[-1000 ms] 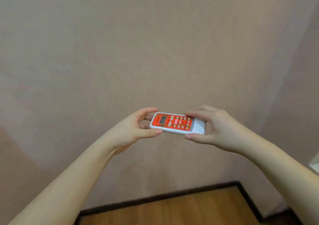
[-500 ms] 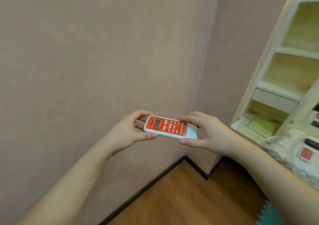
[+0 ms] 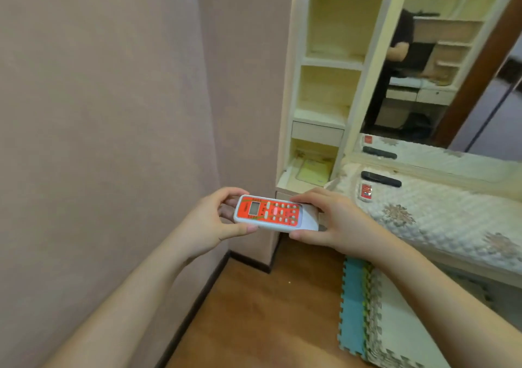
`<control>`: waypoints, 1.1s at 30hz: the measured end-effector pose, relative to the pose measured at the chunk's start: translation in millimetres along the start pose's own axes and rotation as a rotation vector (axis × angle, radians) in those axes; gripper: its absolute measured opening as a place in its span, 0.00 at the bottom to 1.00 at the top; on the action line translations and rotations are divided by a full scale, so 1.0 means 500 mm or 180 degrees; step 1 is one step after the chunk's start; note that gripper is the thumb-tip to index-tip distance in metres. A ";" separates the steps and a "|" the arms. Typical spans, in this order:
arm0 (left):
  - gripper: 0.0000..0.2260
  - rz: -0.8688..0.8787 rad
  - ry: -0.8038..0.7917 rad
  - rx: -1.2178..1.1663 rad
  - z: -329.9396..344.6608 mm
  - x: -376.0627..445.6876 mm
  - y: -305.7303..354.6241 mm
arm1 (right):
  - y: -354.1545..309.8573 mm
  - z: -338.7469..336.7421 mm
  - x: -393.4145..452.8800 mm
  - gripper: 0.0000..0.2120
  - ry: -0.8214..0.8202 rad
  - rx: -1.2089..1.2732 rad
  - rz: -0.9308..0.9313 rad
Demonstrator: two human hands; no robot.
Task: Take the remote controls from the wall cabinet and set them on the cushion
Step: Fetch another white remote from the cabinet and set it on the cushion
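An orange-and-white remote control [image 3: 272, 215] is held level in front of me by both hands. My left hand [image 3: 210, 225] pinches its display end and my right hand [image 3: 336, 223] pinches its white end. To the right lies a quilted white cushion [image 3: 440, 212] on a low counter. A small orange remote [image 3: 366, 192] and a black remote [image 3: 380, 179] lie on the cushion's near-left part. The cream wall cabinet [image 3: 324, 85] with open shelves stands behind my right hand.
A pink wall fills the left side and meets a corner beside the cabinet. A mirror [image 3: 440, 65] above the cushion reflects a person and the remotes. Foam floor mats [image 3: 367, 311] lie on the wooden floor at lower right.
My view has swung right from the bare wall, bringing the cabinet, mirror and cushion into sight. Both hands keep the same grip on the orange remote.
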State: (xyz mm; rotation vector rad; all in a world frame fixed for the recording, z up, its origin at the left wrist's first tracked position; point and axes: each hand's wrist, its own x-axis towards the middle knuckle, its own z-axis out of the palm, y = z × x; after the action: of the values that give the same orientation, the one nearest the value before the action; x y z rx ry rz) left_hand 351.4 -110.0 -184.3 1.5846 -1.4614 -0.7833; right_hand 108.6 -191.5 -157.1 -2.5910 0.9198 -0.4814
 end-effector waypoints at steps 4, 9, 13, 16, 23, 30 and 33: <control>0.27 0.0119 -0.0337 0.0094 0.095 0.095 0.034 | 0.108 -0.039 -0.036 0.30 0.0135 -0.0004 0.0271; 0.27 0.0217 -0.0693 0.0105 0.232 0.217 0.079 | 0.254 -0.102 -0.085 0.31 0.0263 -0.0064 0.0571; 0.28 0.0266 -0.0918 0.0061 0.339 0.306 0.109 | 0.358 -0.144 -0.123 0.32 0.0356 -0.0023 0.0855; 0.29 0.0276 -0.1072 0.0122 0.406 0.359 0.123 | 0.422 -0.162 -0.145 0.32 0.0382 0.0000 0.0986; 0.27 0.0242 -0.1286 0.0135 0.505 0.453 0.110 | 0.521 -0.156 -0.159 0.32 0.0427 0.0022 0.1258; 0.27 0.0414 -0.1489 0.0412 0.541 0.570 0.077 | 0.578 -0.133 -0.102 0.32 0.0509 -0.0053 0.1599; 0.28 0.0490 -0.1564 0.0521 0.545 0.622 0.053 | 0.597 -0.121 -0.061 0.32 0.0501 -0.0096 0.1757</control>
State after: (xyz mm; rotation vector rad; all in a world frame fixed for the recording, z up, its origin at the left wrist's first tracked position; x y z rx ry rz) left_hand 142.5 -459.4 -261.8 1.4329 -2.0173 -1.0315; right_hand -98.8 -401.7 -238.0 -2.2041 1.6325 -0.5147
